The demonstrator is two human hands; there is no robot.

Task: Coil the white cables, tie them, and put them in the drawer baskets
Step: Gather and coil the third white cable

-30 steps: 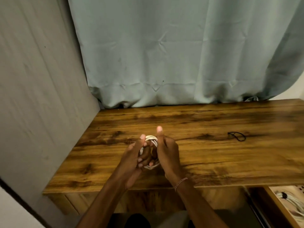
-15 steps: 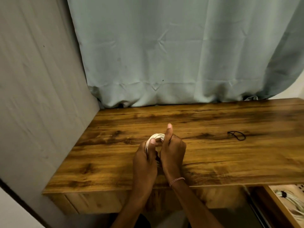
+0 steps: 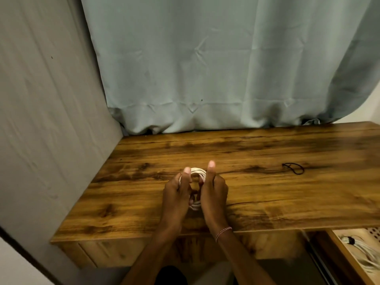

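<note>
Coil (image 3: 197, 171), one, in left hand (image 3: 175, 193), right hand (image 3: 214, 192) (one tie (image 3: 294, 169) apart).

Both hands, left (image 3: 176, 195) and right (image 3: 213, 192), grip a coiled white cable (image 3: 197, 172) above the wooden desk (image 3: 267, 192).

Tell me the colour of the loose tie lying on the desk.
Black; the tie shows best in the head view.

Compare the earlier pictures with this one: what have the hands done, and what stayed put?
The left hand has closed its fingers round the white cable coil and shifted slightly right with the right hand, which still grips it. The black tie on the table has not moved.
</note>
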